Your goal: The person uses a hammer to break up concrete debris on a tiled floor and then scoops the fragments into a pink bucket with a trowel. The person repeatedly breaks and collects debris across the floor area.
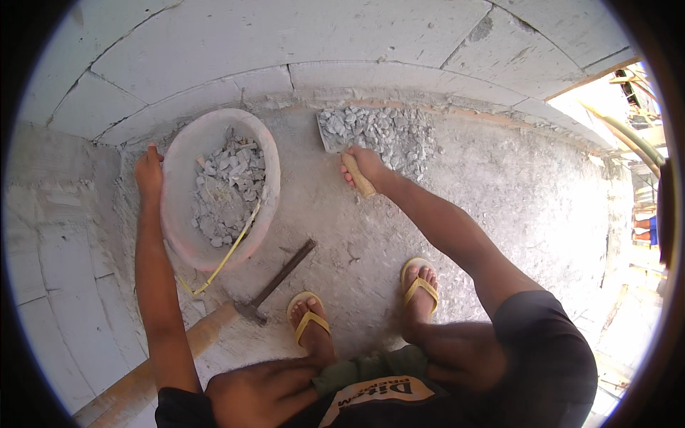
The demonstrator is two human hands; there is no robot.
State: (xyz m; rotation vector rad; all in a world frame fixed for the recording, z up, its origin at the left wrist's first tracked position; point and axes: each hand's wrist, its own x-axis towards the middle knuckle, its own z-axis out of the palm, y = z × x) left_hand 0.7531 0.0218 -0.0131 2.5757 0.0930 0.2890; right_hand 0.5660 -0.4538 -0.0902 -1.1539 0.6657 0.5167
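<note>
A pale, dusty oval basin [171,178] stands left of centre, part-filled with broken grey rubble [232,178]. My left hand [149,171] is closed on its left rim; some fingers are hidden. In my right hand [367,164] is a trowel [362,184], gripped by its wooden handle. The trowel's flat blade meets the left side of a heap of grey rubble [396,135] at the foot of the wall. A yellow strap [232,250] hangs from the basin's right side down to the floor.
A hammer [251,312] lies between the basin and my left foot, touching a wooden plank [207,328]. White block walls [342,43] rise ahead and at the left. My sandalled feet [419,285] are on the dusty floor. Another person's blue clothing [652,230] shows beyond the right edge.
</note>
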